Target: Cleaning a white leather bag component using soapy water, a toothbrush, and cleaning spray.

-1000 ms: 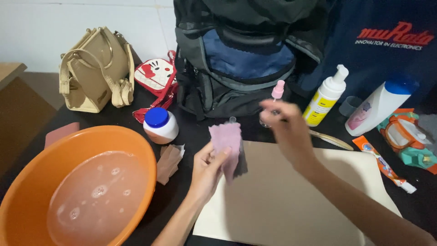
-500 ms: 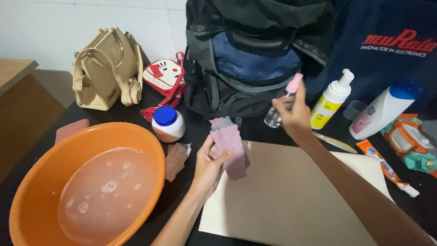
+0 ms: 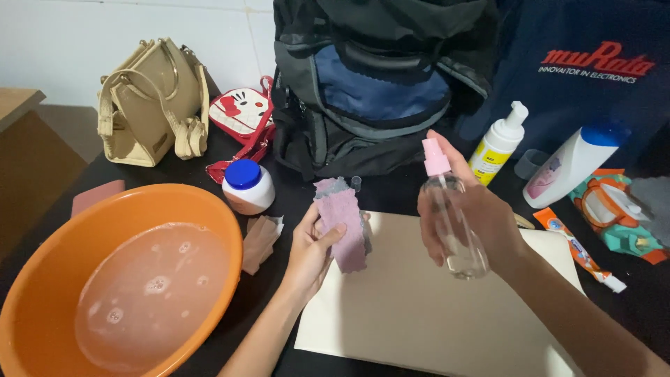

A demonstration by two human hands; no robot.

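Left hand (image 3: pixel 307 248) grips pink cloth (image 3: pixel 340 222) upright; right hand (image 3: pixel 474 216) clasps clear spray bottle (image 3: pixel 453 220), just right of the cloth.

white wall (image 3: pixel 63 35) behind, black table (image 3: pixel 635 314), wooden furniture (image 3: pixel 21 139) at left edge, even indoor light

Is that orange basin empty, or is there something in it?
Not empty. The orange basin holds shallow, cloudy water with a few bubbles on top, filling it only partway; its upper walls show bare.
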